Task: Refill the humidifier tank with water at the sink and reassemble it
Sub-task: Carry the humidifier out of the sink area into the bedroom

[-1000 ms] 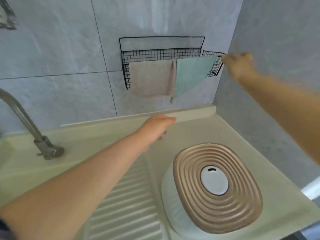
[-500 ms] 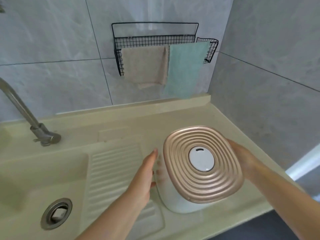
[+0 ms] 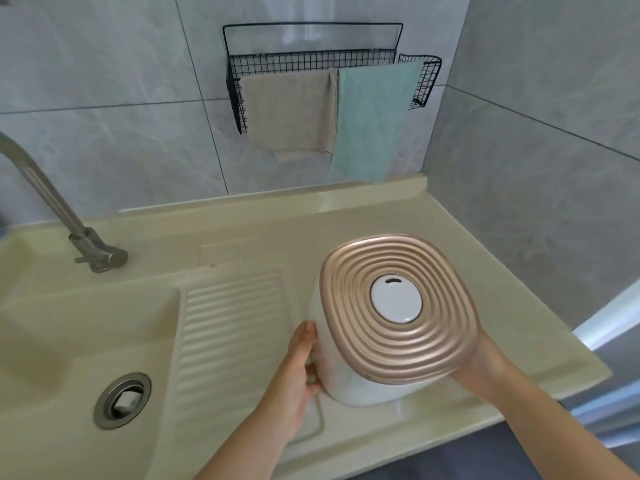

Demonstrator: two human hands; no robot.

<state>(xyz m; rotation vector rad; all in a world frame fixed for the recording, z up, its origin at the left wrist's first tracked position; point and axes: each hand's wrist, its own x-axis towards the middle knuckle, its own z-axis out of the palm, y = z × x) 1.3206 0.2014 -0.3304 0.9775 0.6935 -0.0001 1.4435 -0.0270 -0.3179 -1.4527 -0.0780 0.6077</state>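
A white humidifier (image 3: 349,386) with a ribbed gold lid (image 3: 398,306) and a white round cap at its centre stands on the cream counter (image 3: 485,282) right of the sink basin (image 3: 69,341). My left hand (image 3: 301,365) presses flat against its left side. On the opposite side my right hand (image 3: 485,365) cups the body under the lid's edge, its fingers partly hidden. The unit leans slightly toward me. A steel tap (image 3: 52,202) rises at the far left, with no water running.
A ribbed drainboard (image 3: 232,327) slopes between basin and humidifier. The steel drain (image 3: 123,400) sits in the basin floor. On the tiled wall hangs a black wire rack (image 3: 311,60) with a beige cloth (image 3: 291,112) and a teal cloth (image 3: 370,119). The counter's front edge is close below.
My right hand left the wire rack and my left came back from the rear ledge; both now hold the humidifier's sides. My view dropped, revealing the basin and drain.
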